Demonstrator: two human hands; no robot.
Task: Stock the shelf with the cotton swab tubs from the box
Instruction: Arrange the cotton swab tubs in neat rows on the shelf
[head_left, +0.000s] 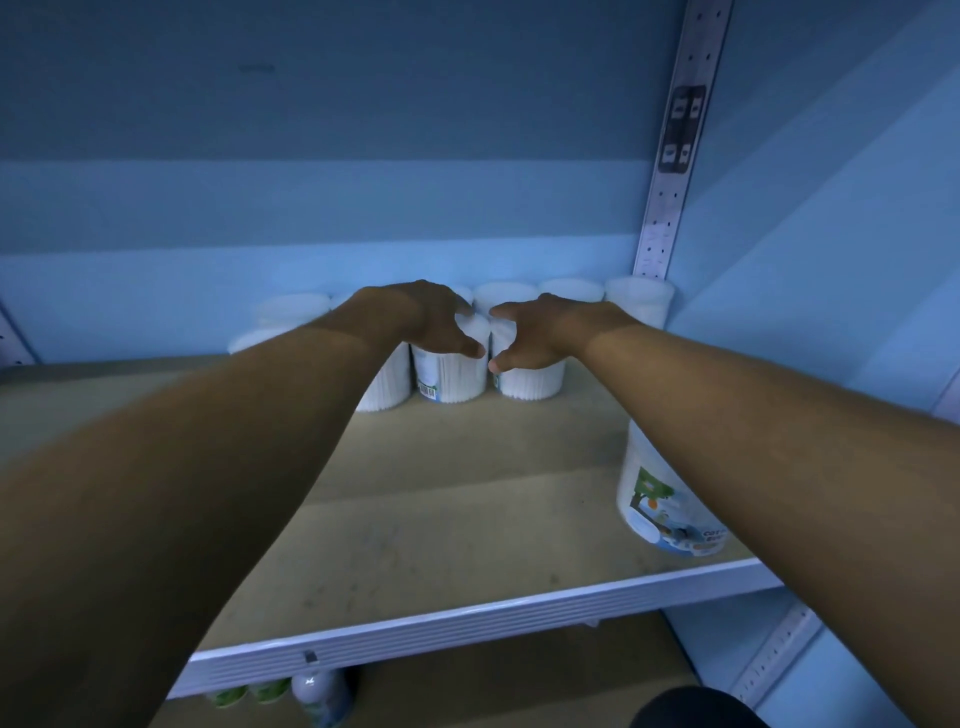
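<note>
Both arms are stretched to the far part of the shelf (415, 499); the left hand (431, 317) is curled round the top of one cotton swab tub (451, 371), the right hand (540, 332) round the tub beside it (530, 376). A back row of tubs (571, 291) is lined along the far wall. One labelled tub (660, 499) is seen near the front right edge, partly hidden by the right forearm.

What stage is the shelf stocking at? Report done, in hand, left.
Done: a back row of tubs stands against the shelf's rear wall.

In hand: the left hand grips one front-row tub and the right hand grips the tub beside it.

Left: much of the shelf is bare, and one labelled tub stands apart near the front right. The box is out of view.
</note>
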